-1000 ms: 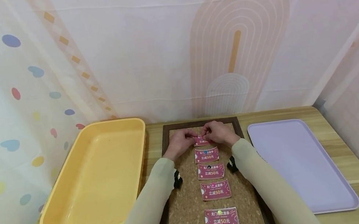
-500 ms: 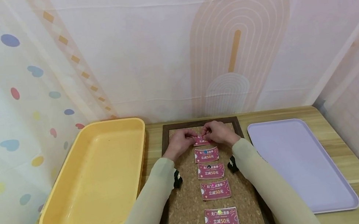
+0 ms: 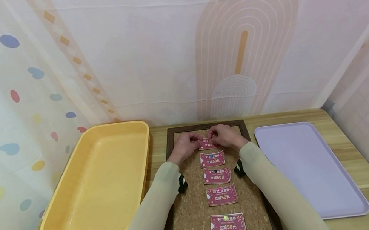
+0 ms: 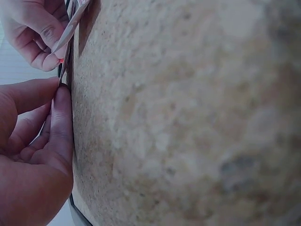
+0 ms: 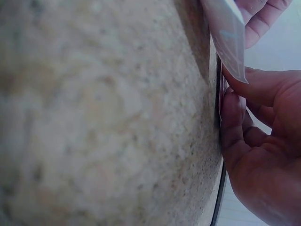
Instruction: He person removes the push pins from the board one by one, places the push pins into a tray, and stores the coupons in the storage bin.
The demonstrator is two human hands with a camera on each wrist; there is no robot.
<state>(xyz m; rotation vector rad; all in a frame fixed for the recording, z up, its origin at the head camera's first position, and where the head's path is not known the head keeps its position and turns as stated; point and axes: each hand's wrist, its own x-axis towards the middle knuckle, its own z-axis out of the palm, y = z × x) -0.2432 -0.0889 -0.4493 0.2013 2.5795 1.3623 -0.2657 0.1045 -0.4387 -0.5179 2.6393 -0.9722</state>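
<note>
At the far end of the framed cork board (image 3: 195, 212), my left hand (image 3: 186, 145) pinches the top left part of a pink paper coupon (image 3: 208, 146) between thumb and forefinger. Close beside it, my right hand (image 3: 226, 136) pinches at the middle of the coupon's top edge. A small red pushpin (image 4: 61, 60) shows at the right fingertips in the left wrist view; mostly the fingers hide it. The coupon's lower edge curls away from the cork in both wrist views. Below it, several matching coupons (image 3: 212, 161) hang in a column, each with a coloured pin near its top.
A deep yellow tray (image 3: 149, 149) stands left of the board, and a shallow lilac tray (image 3: 313, 168) lies to its right. Both rest on the wooden table (image 3: 328, 121). A patterned curtain (image 3: 150, 58) hangs behind the table's far edge.
</note>
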